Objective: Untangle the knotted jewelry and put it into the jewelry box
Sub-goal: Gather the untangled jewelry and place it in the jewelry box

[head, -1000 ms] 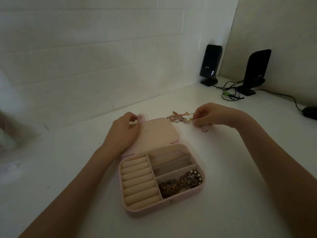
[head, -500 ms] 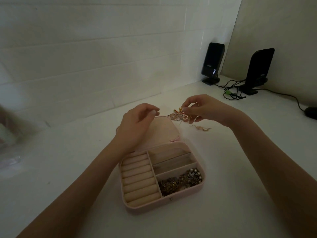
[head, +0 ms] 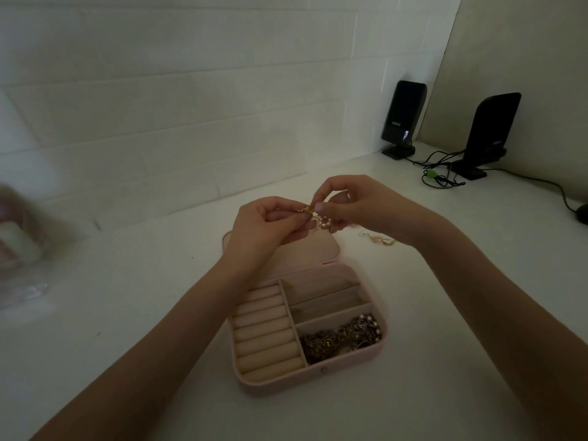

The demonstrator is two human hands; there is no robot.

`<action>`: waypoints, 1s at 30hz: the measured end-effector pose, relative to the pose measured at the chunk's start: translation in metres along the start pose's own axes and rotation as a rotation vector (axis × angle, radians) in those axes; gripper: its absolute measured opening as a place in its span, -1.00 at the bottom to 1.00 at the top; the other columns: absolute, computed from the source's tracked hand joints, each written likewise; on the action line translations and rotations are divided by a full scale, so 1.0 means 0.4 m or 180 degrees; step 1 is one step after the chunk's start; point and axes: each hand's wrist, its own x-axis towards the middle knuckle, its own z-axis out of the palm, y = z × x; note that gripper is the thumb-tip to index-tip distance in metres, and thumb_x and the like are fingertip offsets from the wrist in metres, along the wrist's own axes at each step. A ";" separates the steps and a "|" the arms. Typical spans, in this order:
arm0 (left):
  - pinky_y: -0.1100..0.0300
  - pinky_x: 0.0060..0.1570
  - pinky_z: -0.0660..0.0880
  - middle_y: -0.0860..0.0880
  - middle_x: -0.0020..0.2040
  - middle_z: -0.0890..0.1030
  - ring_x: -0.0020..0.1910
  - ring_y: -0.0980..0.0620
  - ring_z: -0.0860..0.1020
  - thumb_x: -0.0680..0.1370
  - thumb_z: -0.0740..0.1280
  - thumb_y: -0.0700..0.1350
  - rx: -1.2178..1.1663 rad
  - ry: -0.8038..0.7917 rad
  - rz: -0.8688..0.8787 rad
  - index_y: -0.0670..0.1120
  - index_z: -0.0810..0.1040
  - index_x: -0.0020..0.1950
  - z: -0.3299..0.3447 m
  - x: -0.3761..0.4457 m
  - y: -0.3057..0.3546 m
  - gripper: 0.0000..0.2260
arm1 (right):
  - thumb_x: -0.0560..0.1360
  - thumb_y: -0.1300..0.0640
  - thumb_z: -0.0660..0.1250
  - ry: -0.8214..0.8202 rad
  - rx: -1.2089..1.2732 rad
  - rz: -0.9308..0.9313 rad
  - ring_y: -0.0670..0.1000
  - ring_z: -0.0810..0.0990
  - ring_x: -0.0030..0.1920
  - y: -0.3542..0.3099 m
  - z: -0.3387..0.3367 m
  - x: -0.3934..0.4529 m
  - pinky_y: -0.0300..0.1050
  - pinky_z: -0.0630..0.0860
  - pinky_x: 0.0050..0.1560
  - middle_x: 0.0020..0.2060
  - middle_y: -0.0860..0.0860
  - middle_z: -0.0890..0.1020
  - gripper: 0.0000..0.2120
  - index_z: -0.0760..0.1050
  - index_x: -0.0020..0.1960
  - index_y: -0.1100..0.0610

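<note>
Two black speakers (head: 403, 117), tangled cables (head: 440, 173)

A home desk corner: white table (head: 127, 313), tiled wall (head: 191, 106), two black speakers (head: 404, 114) with cables (head: 440, 173)

— What's on the surface in front of you?
— A white tabletop (head: 127, 313). At lower centre your open pink jewelry box (head: 318, 381) lies flat. Just right of centre, a thin gold chain (head: 378, 239).
— And farther back?
— Upper right: two black speakers (head: 403, 117) with tangled cables (head: 440, 173). Left edge: blurred items.
</note>
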 end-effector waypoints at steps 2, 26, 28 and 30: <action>0.22 -0.12 0.61 -0.18 -0.17 0.70 -0.15 -0.02 0.69 0.49 0.39 -0.33 -0.0082 0.0007 -0.0124 -0.27 0.61 -0.02 -0.005 0.002 0.002 -0.91 | 0.48 0.12 0.40 -0.0013 -0.0030 0.0071 -0.09 0.60 -0.30 0.005 -0.012 -0.001 -0.25 0.51 -0.20 -0.31 0.03 0.66 -0.82 0.57 0.04 0.19; 0.23 -0.19 0.61 -0.10 -0.27 0.69 -0.25 0.04 0.67 0.50 0.39 -0.25 0.0345 -0.0359 0.0033 -0.18 0.63 -0.08 -0.049 -0.030 0.065 -0.95 | 0.40 0.10 0.46 -0.0399 0.0140 0.0120 -0.03 0.66 0.02 -0.037 0.042 -0.025 -0.17 0.57 0.07 -0.05 0.04 0.71 -0.61 0.48 0.19 0.10; 0.21 -0.18 0.62 -0.09 -0.24 0.70 -0.23 0.03 0.67 0.51 0.37 -0.24 0.0328 -0.0321 0.0036 -0.17 0.64 -0.07 -0.060 -0.039 0.067 -0.94 | 0.43 0.21 0.45 -0.0056 0.0272 -0.0010 -0.02 0.68 -0.05 -0.043 0.070 -0.032 -0.21 0.58 0.03 -0.14 0.04 0.71 -0.64 0.46 0.19 0.12; 0.20 -0.17 0.62 -0.10 -0.19 0.71 -0.18 0.01 0.68 0.51 0.36 -0.23 0.0353 -0.0332 0.0061 -0.16 0.64 -0.06 -0.073 -0.057 0.073 -0.93 | 0.46 0.27 0.42 0.0138 0.0295 -0.0148 0.01 0.69 -0.10 -0.049 0.091 -0.046 -0.19 0.59 0.02 -0.19 0.06 0.71 -0.71 0.47 0.15 0.17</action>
